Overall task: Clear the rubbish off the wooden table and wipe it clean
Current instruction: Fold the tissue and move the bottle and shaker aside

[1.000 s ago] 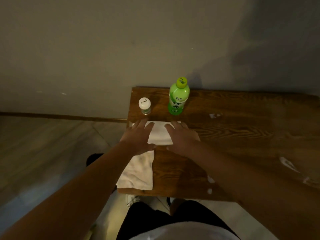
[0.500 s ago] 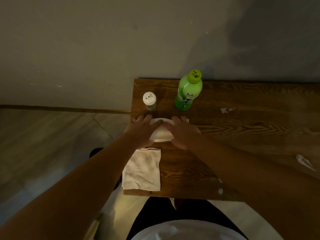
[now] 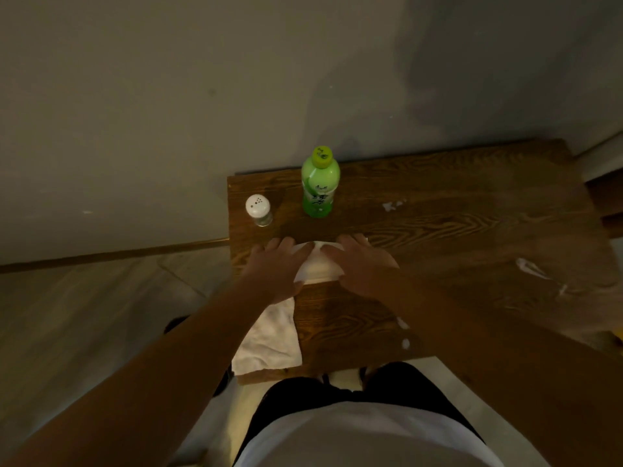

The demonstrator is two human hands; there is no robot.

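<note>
A white cloth [image 3: 269, 338] lies along the left part of the dark wooden table [image 3: 455, 237], its far end folded over. My left hand [image 3: 279, 267] and my right hand [image 3: 360, 264] both press flat on that folded end [image 3: 317, 264], fingers spread, one on each side. White scraps lie on the wood: one [image 3: 391, 205] behind my right hand, one [image 3: 531, 267] far right, and small bits [image 3: 404, 342] by the near edge.
A green drink bottle [image 3: 319, 183] stands upright at the back of the table. A white-capped shaker [image 3: 259, 210] stands near the back left corner. A grey wall runs right behind the table. Tiled floor lies to the left.
My hands have slid together over the cloth's far end, bunching it narrower between them. The camera view has shifted and tilted slightly.
</note>
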